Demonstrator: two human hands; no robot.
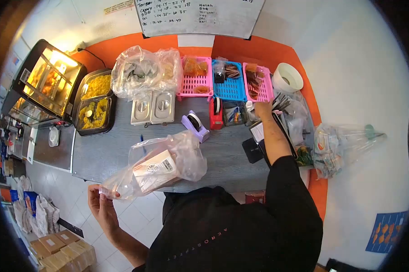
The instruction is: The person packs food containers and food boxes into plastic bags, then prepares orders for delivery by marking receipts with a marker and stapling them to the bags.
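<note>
My left hand [103, 204] pinches the gathered end of a clear plastic bag [188, 156] at the table's front edge. Inside the bag lies a pale food box [155, 171] with a printed label and barcode, resting at a tilt. Across the table my right hand [262, 110] reaches in beside a cup of wrapped utensils [281, 102], its fingers curled downward. What those fingers hold, if anything, is hidden. Below that wrist are a white paper pad [257, 132] and a black card-like stand [252, 151].
Pink basket [197, 80], blue basket [229, 86] and another pink basket [257, 93] line the back. A purple tape dispenser [195, 126], a red tape dispenser [216, 115] and lidded steel containers [153, 108] stand before them. Left are food trays [95, 109] and a lit display warmer [46, 84].
</note>
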